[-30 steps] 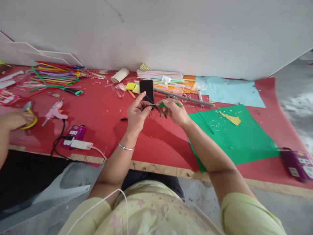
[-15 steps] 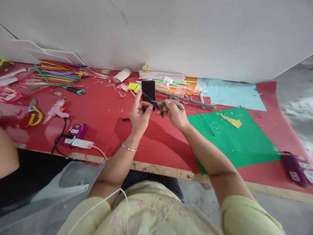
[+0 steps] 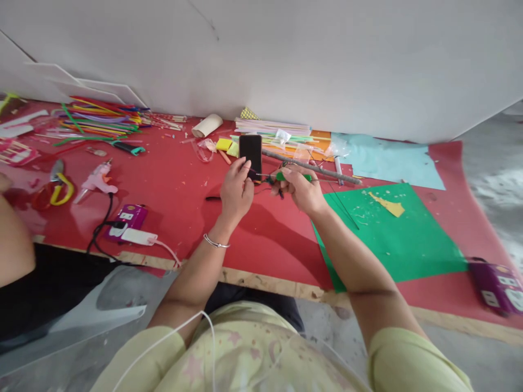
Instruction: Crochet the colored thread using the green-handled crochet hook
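My right hand is closed around a tool with a green handle and a thin metal shaft that points left. Small dark parts show under its fingers, too small to make out. My left hand pinches the end of a thin dark strand, close to the tip of that shaft. Just behind both hands a black phone stands upright. A thin dark strand runs between the hands, below the shaft.
A grey rod lies behind my right hand. To the right are a green sheet and a light blue sheet. Leftward are a pink glue gun, scissors, a purple power socket and another person's arm.
My hands have moved apart, the right one shifting right with the green-handled tool. The shaft now shows in the gap between them. The view has shifted slightly.
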Demonstrator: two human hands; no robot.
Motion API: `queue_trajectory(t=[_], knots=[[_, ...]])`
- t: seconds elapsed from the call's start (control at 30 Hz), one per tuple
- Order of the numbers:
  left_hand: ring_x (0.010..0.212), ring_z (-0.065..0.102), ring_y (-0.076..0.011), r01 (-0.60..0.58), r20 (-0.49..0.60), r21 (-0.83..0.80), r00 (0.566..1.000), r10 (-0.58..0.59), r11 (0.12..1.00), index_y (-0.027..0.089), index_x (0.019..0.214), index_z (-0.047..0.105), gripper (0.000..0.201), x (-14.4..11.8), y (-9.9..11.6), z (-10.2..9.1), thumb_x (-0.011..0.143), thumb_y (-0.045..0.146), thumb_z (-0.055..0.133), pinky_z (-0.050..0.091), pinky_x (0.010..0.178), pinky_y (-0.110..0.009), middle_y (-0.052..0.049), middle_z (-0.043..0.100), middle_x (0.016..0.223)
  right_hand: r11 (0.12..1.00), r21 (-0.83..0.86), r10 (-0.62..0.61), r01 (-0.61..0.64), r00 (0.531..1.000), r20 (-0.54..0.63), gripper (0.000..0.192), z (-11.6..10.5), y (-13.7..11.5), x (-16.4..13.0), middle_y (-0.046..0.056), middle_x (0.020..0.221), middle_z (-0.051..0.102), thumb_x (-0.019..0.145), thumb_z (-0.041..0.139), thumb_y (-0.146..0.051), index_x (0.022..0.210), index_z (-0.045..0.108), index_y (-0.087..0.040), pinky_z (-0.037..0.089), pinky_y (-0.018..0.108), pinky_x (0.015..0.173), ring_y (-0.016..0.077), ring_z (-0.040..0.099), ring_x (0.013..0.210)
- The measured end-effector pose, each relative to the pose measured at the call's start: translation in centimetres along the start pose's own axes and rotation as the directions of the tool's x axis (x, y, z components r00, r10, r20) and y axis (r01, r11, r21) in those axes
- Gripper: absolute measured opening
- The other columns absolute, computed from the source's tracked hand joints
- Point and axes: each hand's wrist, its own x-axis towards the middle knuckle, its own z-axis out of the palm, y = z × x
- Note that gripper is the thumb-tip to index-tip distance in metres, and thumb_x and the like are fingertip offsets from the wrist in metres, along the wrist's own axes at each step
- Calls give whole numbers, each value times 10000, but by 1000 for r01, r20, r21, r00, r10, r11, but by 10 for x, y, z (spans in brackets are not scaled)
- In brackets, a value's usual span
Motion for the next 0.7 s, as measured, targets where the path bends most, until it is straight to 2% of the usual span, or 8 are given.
queue_trajectory(t=[0.07,0.13,0.23,0.33,0.4,0.5,0.57,0.7], knots=[[1320,685,-292,96,16,-82,995,-95,992,227,1563,613,551,2,-6,3,1028,360,604,598,1070,-427,-169,593,1627,1000,5,26,-26,1000,17,416,-1,0,0,-14,630,636,867,818,-563,719,727,-184,525,251,495,162,728,546],[1081,746,-244,211,39,-261,977,-208,942,269,1578,605,605,4,-9,5,986,382,668,631,881,-371,-152,619,1607,998,24,55,-56,998,23,381,-1,-1,0,-20,628,625,857,824,-526,721,735,-182,547,255,498,163,731,537],[859,727,-171,382,145,-571,918,-369,726,321,1467,713,580,9,-8,3,887,326,729,490,558,-247,-107,698,1522,990,82,114,-115,993,23,374,1,-2,2,-29,592,598,809,842,-515,689,718,-184,587,280,507,162,706,506],[950,752,-193,457,277,-746,874,-399,484,315,1319,810,501,14,-3,-7,826,343,730,259,417,-223,-100,676,1563,981,121,151,-152,988,14,384,3,-2,4,-36,552,579,761,860,-528,671,699,-191,582,288,482,160,671,476],[1076,760,-248,451,322,-801,879,-352,394,295,1252,841,460,17,1,-16,840,435,693,201,409,-238,-115,670,1570,982,106,153,-154,988,22,402,3,1,5,-31,553,587,765,860,-526,638,666,-198,553,273,463,153,666,472],[1210,737,-313,414,314,-840,897,-310,349,277,1148,855,455,21,5,-26,885,579,641,183,425,-239,-137,682,1548,992,32,122,-123,992,32,436,0,7,5,-21,559,595,813,839,-517,600,636,-195,497,243,453,143,675,485],[1197,737,-325,395,279,-848,900,-336,353,260,1020,851,450,22,8,-29,902,635,633,184,429,-239,-149,713,1496,995,-7,95,-95,995,8,430,-1,9,5,-17,558,598,839,819,-502,600,641,-192,469,232,451,140,680,499],[864,696,-224,392,252,-856,886,-390,337,248,790,815,465,19,9,-30,896,678,675,153,412,-261,-158,789,1300,995,37,96,-96,995,2,378,-5,8,7,-20,580,607,838,794,-452,606,654,-189,473,237,460,136,675,495]])
